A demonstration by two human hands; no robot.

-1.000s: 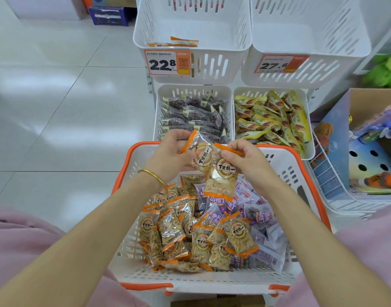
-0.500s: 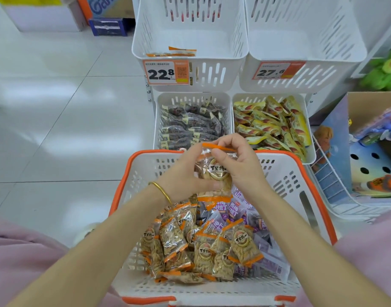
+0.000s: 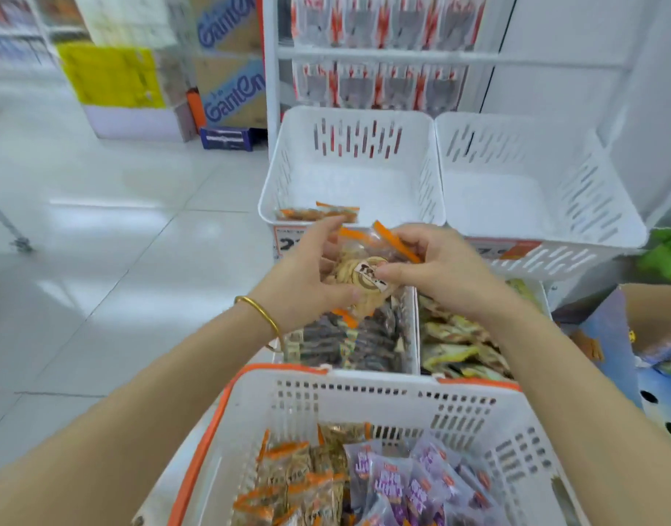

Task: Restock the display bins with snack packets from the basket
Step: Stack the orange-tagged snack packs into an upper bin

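Both hands hold a small stack of clear, orange-edged snack packets in the air, just in front of the upper left display bin. My left hand grips the stack from the left and below. My right hand pinches its top right edge. That bin has a few matching packets lying at its front. The white basket with an orange rim sits below, holding orange-edged packets on the left and purple packets on the right.
The upper right bin holds nothing. Below are a bin of dark packets and a bin of yellow packets. Hanging goods fill a rack behind. Cardboard boxes stand at the far left; a toy box is at right.
Both hands have lifted the packets up and forward from above the basket to the front of the upper left bin. The view has tilted upward.
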